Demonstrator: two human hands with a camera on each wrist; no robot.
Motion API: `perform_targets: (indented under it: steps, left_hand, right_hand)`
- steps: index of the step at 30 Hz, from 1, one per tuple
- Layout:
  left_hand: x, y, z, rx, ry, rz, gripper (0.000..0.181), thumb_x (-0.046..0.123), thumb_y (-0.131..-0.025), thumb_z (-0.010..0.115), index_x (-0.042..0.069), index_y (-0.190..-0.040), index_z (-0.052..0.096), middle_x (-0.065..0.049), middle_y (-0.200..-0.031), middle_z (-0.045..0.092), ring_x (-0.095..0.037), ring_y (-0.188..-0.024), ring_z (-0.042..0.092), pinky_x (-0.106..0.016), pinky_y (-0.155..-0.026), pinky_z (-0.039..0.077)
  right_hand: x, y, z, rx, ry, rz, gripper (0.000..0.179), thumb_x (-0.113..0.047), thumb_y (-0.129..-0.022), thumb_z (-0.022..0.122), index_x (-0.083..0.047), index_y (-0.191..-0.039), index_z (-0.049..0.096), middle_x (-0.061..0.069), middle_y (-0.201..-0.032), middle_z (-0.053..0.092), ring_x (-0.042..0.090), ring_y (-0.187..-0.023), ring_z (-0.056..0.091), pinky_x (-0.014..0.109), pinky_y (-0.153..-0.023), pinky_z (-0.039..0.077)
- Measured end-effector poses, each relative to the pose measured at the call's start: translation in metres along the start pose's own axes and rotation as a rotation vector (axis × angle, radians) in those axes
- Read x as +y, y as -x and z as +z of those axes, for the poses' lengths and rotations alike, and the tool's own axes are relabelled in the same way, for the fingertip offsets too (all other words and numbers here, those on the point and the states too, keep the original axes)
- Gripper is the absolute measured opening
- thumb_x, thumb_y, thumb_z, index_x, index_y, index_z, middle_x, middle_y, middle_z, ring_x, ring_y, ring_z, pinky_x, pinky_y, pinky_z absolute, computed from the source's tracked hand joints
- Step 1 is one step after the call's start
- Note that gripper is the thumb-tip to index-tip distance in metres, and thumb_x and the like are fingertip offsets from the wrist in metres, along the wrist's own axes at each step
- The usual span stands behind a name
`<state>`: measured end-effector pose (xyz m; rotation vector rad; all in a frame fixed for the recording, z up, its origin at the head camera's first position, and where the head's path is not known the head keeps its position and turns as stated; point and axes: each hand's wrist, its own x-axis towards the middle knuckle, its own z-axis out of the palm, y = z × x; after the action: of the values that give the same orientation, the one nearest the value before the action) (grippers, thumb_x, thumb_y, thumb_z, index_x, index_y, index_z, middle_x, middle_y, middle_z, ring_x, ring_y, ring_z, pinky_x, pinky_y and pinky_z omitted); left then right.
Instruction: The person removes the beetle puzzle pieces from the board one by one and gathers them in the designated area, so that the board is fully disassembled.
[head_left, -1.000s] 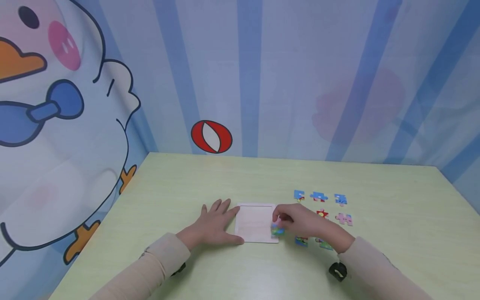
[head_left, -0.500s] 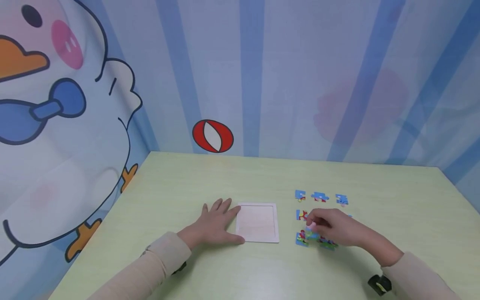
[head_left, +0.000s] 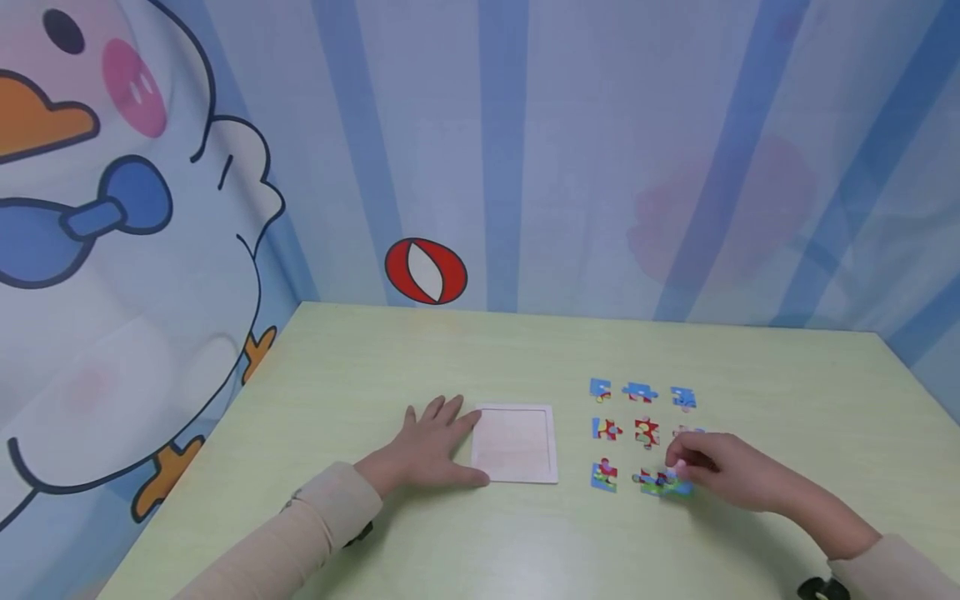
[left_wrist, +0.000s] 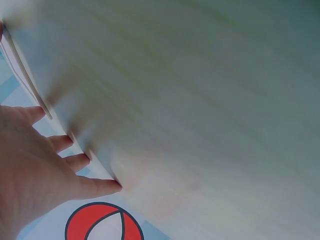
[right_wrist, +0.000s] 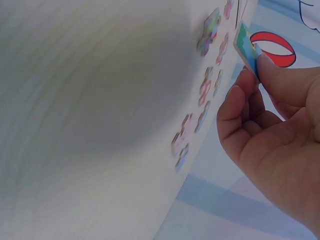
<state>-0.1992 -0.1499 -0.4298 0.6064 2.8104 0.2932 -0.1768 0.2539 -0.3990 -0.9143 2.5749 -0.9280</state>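
Observation:
My left hand [head_left: 427, 450] lies spread on the table, its thumb and index finger touching the left edge of a square white puzzle tray [head_left: 553, 446]. In the left wrist view the fingers of that hand [left_wrist: 45, 175] are straight. My right hand [head_left: 738, 475] pinches a green and blue puzzle piece [right_wrist: 245, 47] between thumb and fingertips. It holds the piece tilted, close over the bottom right of the laid-out pieces, where it overlaps a red, blue and green piece [head_left: 651, 482] in the head view.
Several more jigsaw pieces lie in loose rows right of the tray, among them a blue one [head_left: 640, 392], a red one [head_left: 647, 432] and a corner-like piece [head_left: 603, 476]. The pale table [head_left: 375, 350] ends at a cartoon-printed backdrop [head_left: 570, 167].
My right hand has moved right, from the tray's right edge across the pieces to their lower right, with the puzzle piece in its fingers. The left hand has stayed at the tray.

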Motion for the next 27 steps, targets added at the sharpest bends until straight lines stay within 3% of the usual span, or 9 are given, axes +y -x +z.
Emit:
perform_targets:
  steps: [15,27]
  left_hand:
    - [0.001,0.002,-0.002,-0.003,0.006,0.0,0.092,0.069,-0.08,0.058,0.02,-0.152,0.03,-0.014,-0.159,0.019,-0.04,-0.146,0.013,-0.071,-0.107,0.01]
    - [0.0,0.0,0.0,-0.001,0.003,0.001,0.092,0.07,-0.08,0.057,0.02,-0.153,0.029,-0.013,-0.16,0.018,-0.04,-0.146,0.012,-0.071,-0.107,0.01]
  right_hand:
    - [0.022,0.015,0.0,-0.013,0.014,0.139,0.003,-0.011,-0.095,0.059,-0.009,-0.094,0.061,-0.003,-0.081,0.053,0.002,-0.07,0.043,0.022,-0.059,0.039]
    - [0.032,0.012,0.004,0.01,0.078,0.144,0.011,-0.001,-0.091,0.06,-0.013,-0.091,0.062,-0.005,-0.08,0.051,0.002,-0.072,0.041,0.022,-0.06,0.038]
